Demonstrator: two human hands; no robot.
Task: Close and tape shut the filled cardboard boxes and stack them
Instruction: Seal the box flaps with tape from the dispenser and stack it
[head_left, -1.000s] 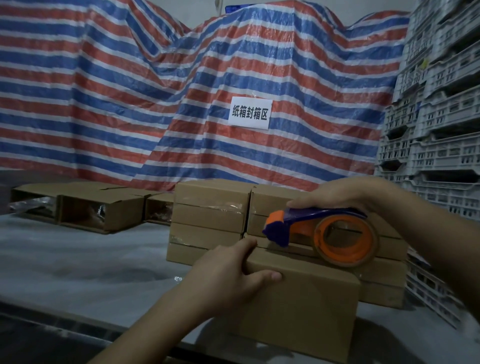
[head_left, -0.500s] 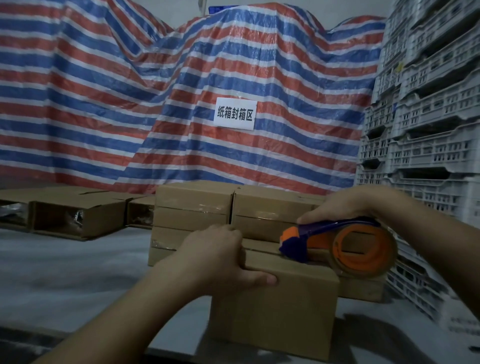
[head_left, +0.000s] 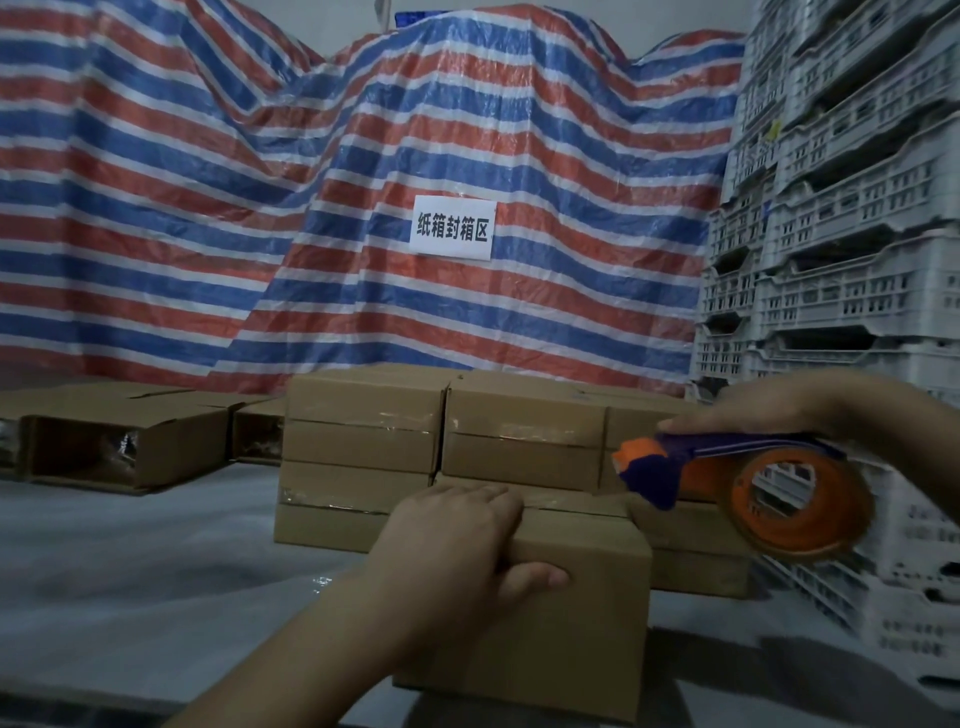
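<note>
A closed cardboard box (head_left: 576, 613) stands at the near edge of the counter (head_left: 130, 561), just in front of the stacked taped boxes (head_left: 363, 447). The left hand (head_left: 457, 551) lies over the box's top left corner, fingers on top and thumb pressed against the front face. The right hand (head_left: 769, 410) grips the handle of an orange and purple tape dispenser (head_left: 748, 493), held just above the box's right end. Open boxes (head_left: 124, 441) lie on the counter to the left, well apart. White plastic crates (head_left: 857, 208) are stacked at right.

Striped tarp (head_left: 208, 234), white crates (head_left: 852, 249)
</note>
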